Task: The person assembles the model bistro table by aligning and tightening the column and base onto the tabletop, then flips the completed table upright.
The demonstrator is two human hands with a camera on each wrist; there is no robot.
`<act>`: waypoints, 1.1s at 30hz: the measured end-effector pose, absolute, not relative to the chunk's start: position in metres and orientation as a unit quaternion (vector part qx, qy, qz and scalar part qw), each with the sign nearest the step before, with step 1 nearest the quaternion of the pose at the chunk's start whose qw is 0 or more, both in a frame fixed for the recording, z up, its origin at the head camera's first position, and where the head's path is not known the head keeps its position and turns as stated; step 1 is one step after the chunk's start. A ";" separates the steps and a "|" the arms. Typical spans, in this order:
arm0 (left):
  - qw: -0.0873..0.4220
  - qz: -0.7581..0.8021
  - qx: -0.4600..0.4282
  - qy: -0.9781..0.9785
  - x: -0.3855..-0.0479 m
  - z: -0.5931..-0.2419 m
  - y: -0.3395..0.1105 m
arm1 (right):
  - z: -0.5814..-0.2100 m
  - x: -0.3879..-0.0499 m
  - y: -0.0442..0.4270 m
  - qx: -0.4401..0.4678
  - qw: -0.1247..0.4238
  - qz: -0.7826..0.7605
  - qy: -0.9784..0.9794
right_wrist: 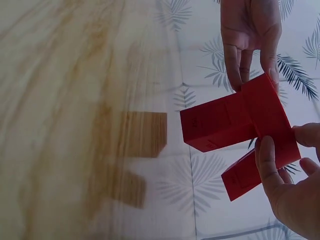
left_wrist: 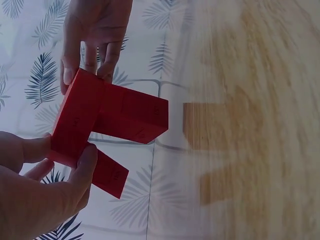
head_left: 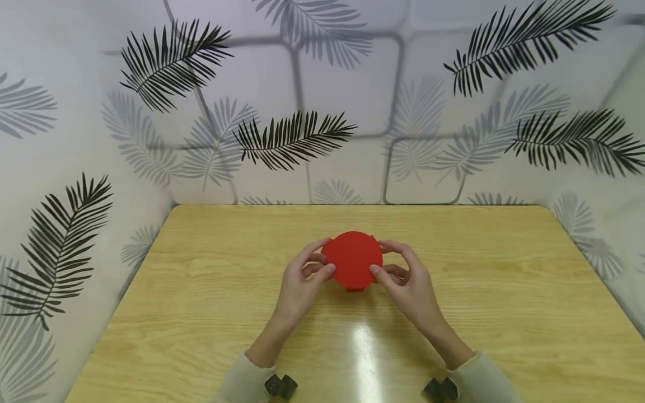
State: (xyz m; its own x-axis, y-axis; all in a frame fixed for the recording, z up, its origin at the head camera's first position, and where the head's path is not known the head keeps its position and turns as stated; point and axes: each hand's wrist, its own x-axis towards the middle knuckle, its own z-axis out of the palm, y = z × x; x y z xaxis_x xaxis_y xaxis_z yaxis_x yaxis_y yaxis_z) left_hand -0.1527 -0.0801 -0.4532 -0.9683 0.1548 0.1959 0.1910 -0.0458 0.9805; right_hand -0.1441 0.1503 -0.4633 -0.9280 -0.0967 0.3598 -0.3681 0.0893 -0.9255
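A red piece with a flat round top (head_left: 353,260) and blocky legs, like a miniature stool, is held upright over the middle of the table. In the left wrist view, a leg (left_wrist: 132,112) ends short of its reflection on the tabletop, so a gap shows below it. My left hand (head_left: 297,282) pinches the left rim, thumb on the top's near edge and fingers around the side. On the right rim, my right hand (head_left: 410,288) grips the same way. The right wrist view shows a second leg (right_wrist: 245,175); any others are hidden.
The glossy wooden table (head_left: 211,280) has a bright light streak near its front. A pale wall (head_left: 342,89) with leaf patterns stands behind the table and along its sides. Dark small devices (head_left: 281,386) sit at both sleeve cuffs.
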 end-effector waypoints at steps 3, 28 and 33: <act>0.016 -0.684 -0.138 -0.716 -0.152 -0.452 -0.079 | -0.465 -0.144 0.153 0.170 0.094 0.659 -0.727; -0.035 -0.649 -0.145 -0.746 -0.160 -0.462 -0.084 | -0.474 -0.144 0.173 0.160 0.002 0.655 -0.738; -0.041 -0.647 -0.147 -0.747 -0.160 -0.464 -0.088 | -0.473 -0.146 0.172 0.158 -0.010 0.639 -0.753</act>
